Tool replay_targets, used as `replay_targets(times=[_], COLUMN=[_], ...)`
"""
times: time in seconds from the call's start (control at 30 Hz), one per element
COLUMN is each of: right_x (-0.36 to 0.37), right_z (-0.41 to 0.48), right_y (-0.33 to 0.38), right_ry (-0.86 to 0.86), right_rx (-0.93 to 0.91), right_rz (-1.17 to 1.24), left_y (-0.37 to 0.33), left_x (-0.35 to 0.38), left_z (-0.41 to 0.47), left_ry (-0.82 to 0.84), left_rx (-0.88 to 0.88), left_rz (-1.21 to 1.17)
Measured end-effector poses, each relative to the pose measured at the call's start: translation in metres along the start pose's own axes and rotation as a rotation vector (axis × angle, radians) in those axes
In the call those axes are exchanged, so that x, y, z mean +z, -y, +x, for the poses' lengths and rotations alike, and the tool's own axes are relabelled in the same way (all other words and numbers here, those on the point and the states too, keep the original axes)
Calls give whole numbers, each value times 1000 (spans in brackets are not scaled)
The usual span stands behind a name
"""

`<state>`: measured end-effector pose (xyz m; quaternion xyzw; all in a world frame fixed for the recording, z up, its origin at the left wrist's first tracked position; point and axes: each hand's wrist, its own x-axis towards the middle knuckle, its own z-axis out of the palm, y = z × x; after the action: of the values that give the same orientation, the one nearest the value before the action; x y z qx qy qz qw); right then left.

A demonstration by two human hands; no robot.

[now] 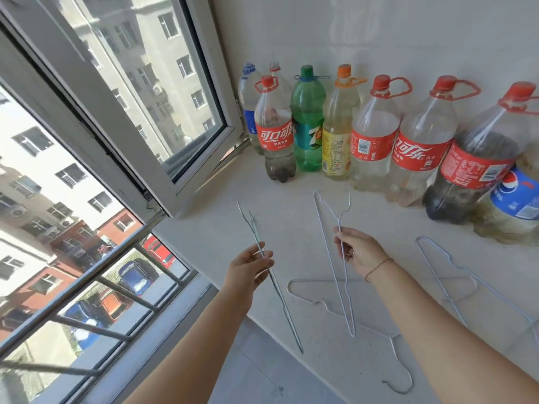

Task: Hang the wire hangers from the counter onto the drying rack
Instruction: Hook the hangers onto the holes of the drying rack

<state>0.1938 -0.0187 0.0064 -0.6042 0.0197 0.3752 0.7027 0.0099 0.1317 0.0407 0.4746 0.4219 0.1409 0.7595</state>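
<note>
Head: bottles (374,147) line wall (408,33) behind hangers (316,302) on counter (262,182).

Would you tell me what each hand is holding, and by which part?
The left hand pinches one wire hanger mid-length; the right hand pinches a second hanger by its neck.

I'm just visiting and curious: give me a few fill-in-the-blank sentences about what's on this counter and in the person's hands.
The thin wristband sits on the ____ wrist.
Left hand and right hand each hold a hanger; spare hangers lie on the ____.
The 7-Up bottle is coloured ____.
The yellow-labelled bottle has a cap coloured ____.
Missing: right; counter; green; orange.
</note>
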Motion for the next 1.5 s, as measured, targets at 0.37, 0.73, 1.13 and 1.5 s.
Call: replay_targets(times=[0.37,0.73,1.13,1.5], right_x=[31,81,152,267], right_z=[-90,-255,-431,-570], right_y=[38,63,81,50], right_ry=[314,710,1127,1384], right_rx=[-45,-83,-146,-266], right_rz=[-85,-115,-257,-309], left_y=[-19,-39,-49,-78], left_x=[-20,-48,-110,-214], left_z=[-121,-329,-517,-659], left_ry=[-158,-306,-452,-704], left_rx=[189,441,643,819], left_rz=[-43,-120,-262,-210])
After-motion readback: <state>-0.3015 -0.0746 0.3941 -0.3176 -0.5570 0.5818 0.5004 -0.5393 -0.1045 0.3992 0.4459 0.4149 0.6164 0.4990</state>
